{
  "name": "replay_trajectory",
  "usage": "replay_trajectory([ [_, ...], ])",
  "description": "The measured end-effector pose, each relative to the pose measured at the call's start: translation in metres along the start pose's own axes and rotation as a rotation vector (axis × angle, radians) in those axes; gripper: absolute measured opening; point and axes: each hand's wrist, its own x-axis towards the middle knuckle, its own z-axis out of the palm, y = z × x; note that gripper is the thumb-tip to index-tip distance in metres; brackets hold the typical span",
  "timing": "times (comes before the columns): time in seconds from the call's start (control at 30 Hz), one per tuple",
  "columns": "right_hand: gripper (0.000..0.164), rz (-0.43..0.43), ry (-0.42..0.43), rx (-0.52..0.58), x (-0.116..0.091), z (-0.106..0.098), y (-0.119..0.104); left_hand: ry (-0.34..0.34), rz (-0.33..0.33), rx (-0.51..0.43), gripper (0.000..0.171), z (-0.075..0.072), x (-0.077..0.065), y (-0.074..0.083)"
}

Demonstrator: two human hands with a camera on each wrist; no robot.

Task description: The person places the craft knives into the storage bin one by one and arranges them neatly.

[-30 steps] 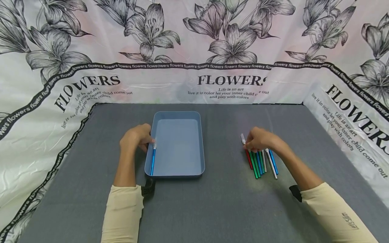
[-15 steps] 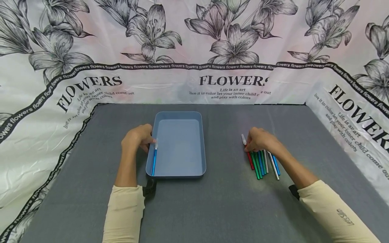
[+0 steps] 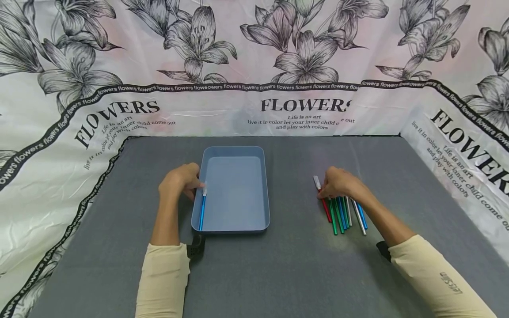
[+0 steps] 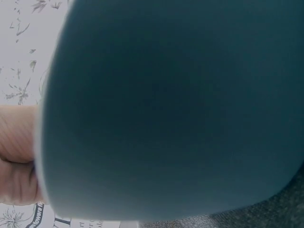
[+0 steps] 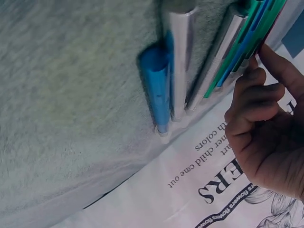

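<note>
My left hand (image 3: 179, 181) grips the left wall of a blue-grey tray (image 3: 267, 194), its thumb over the rim. A blue pen (image 3: 202, 212) with a whitish cap lies along that wall inside the tray. In the left wrist view the tray's side (image 4: 166, 114) fills most of the picture and hides the fingertips. On the right, my right hand (image 3: 339, 182) pinches a red pen (image 3: 326, 210) just below its pale cap, at the left end of a row of pens. Green pens (image 3: 333, 221), silver pens (image 5: 178, 66) and blue pens (image 5: 156, 90) lie beside it, their upper ends hidden under the hand.
Dark grey cloth (image 3: 294, 265) covers the table, with a stretch of it between tray and pens. White flower-printed sheeting (image 3: 222, 110) rises behind the table and along both sides.
The red pen's capped end has shifted slightly left with my right fingers. One green pen has slid a little left, away from the other. My left hand and the tray hold still.
</note>
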Motion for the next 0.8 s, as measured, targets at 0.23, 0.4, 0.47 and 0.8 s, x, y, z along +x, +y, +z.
replay_trajectory([
  [0.23,0.020,-0.002,0.004,0.037,0.000,0.003,-0.001,0.005,-0.003,-0.001,0.038,0.000,0.001,0.000],
  [0.4,0.020,-0.044,0.017,0.108,-0.002,0.003,-0.004,0.009,0.002,-0.008,0.038,0.001,0.000,0.000],
  [0.47,0.020,-0.081,0.019,0.166,-0.004,-0.001,-0.006,0.015,0.005,-0.015,0.038,0.001,-0.001,0.000],
  [0.8,0.022,-0.152,-0.041,0.409,-0.009,-0.016,-0.032,0.014,-0.018,-0.033,0.043,0.002,-0.001,0.001],
])
